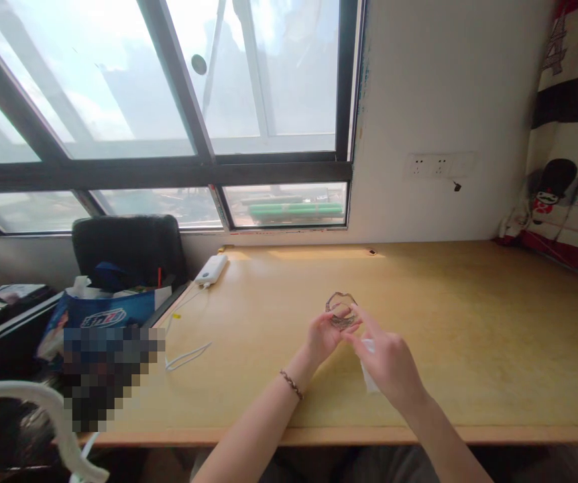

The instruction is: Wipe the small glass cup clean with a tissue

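Left hand (325, 335) pinches small clear glass dish (341, 310) at its 7 o'clock rim, right hand (388, 365) clutches white tissue (369, 376); dish likely slippery, fragile.

We can make out white lettering on the blue bag (110, 314) that sits on the black chair at the left of the table (470, 322), though the letters are too blurred to spell out. On the striped cloth (568, 121) hanging at the right edge we see a large pale character near the top, like an "A" or a "4"; we cannot tell which
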`<state>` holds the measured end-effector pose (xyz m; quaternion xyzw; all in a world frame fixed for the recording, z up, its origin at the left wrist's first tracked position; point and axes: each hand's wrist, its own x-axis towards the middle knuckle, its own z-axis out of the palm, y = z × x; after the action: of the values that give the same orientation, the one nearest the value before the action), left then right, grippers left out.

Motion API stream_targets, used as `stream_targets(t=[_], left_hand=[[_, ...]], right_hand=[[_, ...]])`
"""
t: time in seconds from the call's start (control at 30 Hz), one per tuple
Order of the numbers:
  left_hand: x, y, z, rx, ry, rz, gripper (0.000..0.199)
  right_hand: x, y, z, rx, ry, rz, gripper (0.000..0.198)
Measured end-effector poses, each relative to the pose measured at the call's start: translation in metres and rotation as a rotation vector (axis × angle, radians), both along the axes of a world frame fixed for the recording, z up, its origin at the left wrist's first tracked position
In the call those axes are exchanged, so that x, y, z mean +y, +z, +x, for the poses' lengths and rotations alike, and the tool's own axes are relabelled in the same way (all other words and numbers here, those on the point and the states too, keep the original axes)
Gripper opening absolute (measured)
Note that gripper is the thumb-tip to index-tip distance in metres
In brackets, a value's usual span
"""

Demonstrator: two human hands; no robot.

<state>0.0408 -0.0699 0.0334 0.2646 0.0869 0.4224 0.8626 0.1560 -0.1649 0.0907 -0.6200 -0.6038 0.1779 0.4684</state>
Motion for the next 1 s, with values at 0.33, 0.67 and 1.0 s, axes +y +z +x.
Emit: stream_targets(t=[0.33,0.67,1.0], left_hand=[[-0.002,-0.014,0.018,0.257,0.106,0.079,0.035],[0.015,-0.022,0.022,0.456,-0.017,0.234,0.049],[0.016,-0.020,0.023,0.529,-0.077,0.310,0.040]], right_hand=[[0.045,-0.040,0.002,-0.539,-0.018,-0.168,0.020],[0.137,-0.050,0.134,-0.613,-0.266,-0.395,0.022],[0.165,-0.051,0.239,-0.553,-0.386,-0.504,0.016]])
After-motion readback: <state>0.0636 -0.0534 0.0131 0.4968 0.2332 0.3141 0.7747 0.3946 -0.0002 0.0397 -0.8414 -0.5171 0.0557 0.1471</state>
